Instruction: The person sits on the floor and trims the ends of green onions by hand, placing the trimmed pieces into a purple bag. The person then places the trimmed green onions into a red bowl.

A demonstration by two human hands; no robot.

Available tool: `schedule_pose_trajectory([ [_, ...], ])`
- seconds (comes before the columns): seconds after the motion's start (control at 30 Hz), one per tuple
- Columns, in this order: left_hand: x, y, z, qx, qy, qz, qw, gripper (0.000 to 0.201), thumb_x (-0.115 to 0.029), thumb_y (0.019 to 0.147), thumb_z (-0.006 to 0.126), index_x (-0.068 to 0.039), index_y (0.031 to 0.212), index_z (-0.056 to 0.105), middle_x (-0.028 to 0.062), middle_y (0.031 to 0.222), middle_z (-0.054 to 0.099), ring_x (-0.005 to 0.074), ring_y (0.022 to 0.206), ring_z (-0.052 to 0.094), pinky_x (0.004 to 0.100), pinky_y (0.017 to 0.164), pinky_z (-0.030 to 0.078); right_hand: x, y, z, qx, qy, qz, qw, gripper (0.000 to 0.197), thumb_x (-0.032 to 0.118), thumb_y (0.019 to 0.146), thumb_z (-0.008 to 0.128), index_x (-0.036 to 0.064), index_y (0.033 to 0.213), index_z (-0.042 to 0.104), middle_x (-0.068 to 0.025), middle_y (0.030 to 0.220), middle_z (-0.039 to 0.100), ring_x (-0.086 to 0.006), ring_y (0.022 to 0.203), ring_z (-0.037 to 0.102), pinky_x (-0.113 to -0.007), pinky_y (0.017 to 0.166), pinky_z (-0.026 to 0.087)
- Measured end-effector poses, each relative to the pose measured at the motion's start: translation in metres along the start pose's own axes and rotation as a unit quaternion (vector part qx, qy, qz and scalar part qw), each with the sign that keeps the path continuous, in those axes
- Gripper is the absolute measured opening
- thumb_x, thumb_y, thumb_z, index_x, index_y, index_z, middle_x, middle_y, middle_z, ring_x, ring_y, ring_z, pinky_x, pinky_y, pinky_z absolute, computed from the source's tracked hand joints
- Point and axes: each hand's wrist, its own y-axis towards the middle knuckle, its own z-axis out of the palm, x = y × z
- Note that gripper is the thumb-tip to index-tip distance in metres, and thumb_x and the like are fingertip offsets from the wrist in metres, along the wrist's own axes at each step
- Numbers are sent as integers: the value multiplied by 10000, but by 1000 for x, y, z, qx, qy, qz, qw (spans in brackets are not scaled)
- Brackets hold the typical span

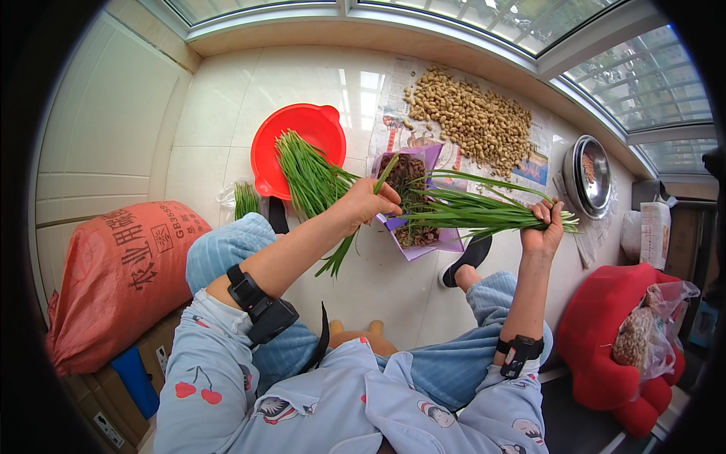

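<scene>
My right hand (544, 225) grips a bunch of long green chives (469, 212) by its cut end, the leaves stretching left over a purple tray (432, 160) holding dark trimmings. My left hand (368, 203) pinches a single green stalk (344, 250) near the tips of that bunch; the stalk hangs down and left. A red plastic basin (302, 125) behind my left hand holds a pile of cleaned chives (306, 174).
Peanuts in shells (473, 117) lie spread on newspaper at the back. A metal bowl (590, 174) stands right. A red-orange sack (117, 276) lies left, a red stool with a bag (605, 333) right. More chives in a clear bag (243, 198) lie by the basin.
</scene>
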Motion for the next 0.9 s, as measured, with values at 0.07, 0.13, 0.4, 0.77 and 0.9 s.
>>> schedule_pose_trajectory([
  [0.07, -1, 0, -1, 23, 3, -10, 1000, 144, -42, 771, 598, -25, 914, 590, 99, 847, 673, 28, 513, 449, 185, 404, 300, 0, 0, -1, -9, 0, -4, 1000, 136, 196, 906, 540, 63, 883, 522, 22, 645, 389, -76, 496, 371, -238, 525, 357],
  [0.13, -1, -1, -1, 34, 3, -14, 999, 143, -44, 775, 590, -23, 916, 597, 108, 851, 676, 25, 505, 442, 184, 403, 300, 0, 1, -1, -12, 5, -4, 1000, 132, 195, 908, 536, 66, 885, 520, 23, 643, 386, -76, 497, 374, -237, 524, 357],
  [0.4, -1, 0, 1, 25, -25, -16, 999, 123, -27, 731, 606, -29, 851, 632, 82, 773, 679, 46, 482, 462, 215, 382, 277, 0, 4, -6, -14, -11, -11, 1000, 142, 205, 910, 535, 66, 887, 519, 21, 648, 394, -82, 506, 387, -245, 525, 370],
  [0.77, 1, 0, 1, 15, 15, 3, 1000, 138, -55, 735, 638, -36, 871, 623, 63, 758, 659, 40, 536, 494, 191, 420, 306, -2, 3, -5, -37, -29, -24, 999, 144, 209, 921, 515, 69, 892, 521, 13, 665, 410, -88, 512, 395, -248, 525, 380],
  [0.9, -1, 0, 2, 8, 37, -2, 999, 151, -30, 707, 633, -30, 857, 622, 54, 733, 650, 46, 549, 516, 191, 412, 303, -4, 3, -5, -43, -32, -29, 998, 145, 206, 929, 503, 67, 891, 518, 10, 672, 413, -89, 514, 397, -247, 521, 385],
])
